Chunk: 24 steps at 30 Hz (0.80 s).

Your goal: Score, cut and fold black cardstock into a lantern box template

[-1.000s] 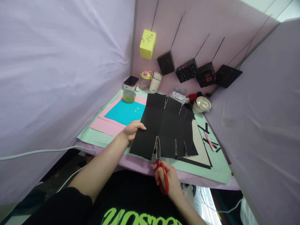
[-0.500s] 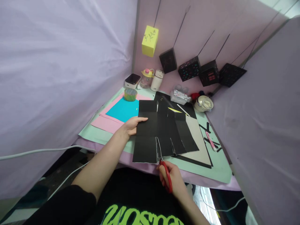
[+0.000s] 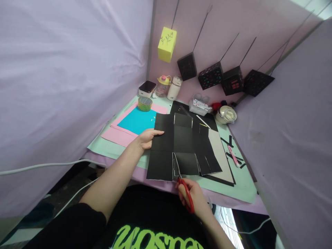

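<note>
My left hand [image 3: 147,138] grips the left edge of a black sheet of card [image 3: 163,138], thumb on top and fingers beneath. Fold lines cross the card, and slits run in from its near and far edges. My right hand [image 3: 190,195] is closed round the red handles of a pair of scissors [image 3: 188,200]. The blades reach into the leftmost slit along the card's near edge. Part of the card hangs over the table's front edge.
Pink paper [image 3: 114,137], a blue sheet [image 3: 136,121] and a tape roll [image 3: 145,103] lie left. A pink craft knife [image 3: 233,156] rests among black scraps at right. Behind stand a white bottle [image 3: 174,88] and a clear box of pens [image 3: 199,105]. A yellow box [image 3: 167,45] and several black ones hang above.
The right part of the card has flattened and swung slightly right, its slits shifting with it. My right hand and the scissors have moved slightly right. My left hand keeps its hold.
</note>
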### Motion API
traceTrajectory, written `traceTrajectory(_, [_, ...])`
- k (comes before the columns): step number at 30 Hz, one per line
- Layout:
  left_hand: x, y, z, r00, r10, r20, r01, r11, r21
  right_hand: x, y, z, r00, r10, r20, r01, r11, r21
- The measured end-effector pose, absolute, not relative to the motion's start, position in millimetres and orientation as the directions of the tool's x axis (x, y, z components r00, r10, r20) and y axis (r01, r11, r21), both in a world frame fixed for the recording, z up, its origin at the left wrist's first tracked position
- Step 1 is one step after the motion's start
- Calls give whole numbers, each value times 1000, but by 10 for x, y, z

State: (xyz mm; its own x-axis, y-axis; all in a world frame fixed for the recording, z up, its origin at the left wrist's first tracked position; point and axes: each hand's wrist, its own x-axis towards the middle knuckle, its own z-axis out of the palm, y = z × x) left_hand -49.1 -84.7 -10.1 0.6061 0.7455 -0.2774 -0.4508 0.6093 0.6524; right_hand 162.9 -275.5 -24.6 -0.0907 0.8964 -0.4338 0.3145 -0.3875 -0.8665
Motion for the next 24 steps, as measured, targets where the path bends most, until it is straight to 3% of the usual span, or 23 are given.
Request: traceTrajectory(24, [-472, -842, -74, 578, 724, -377, -416, 659, 627, 1614, -2782, -161, -48, 875, -482, 321, -443, -837])
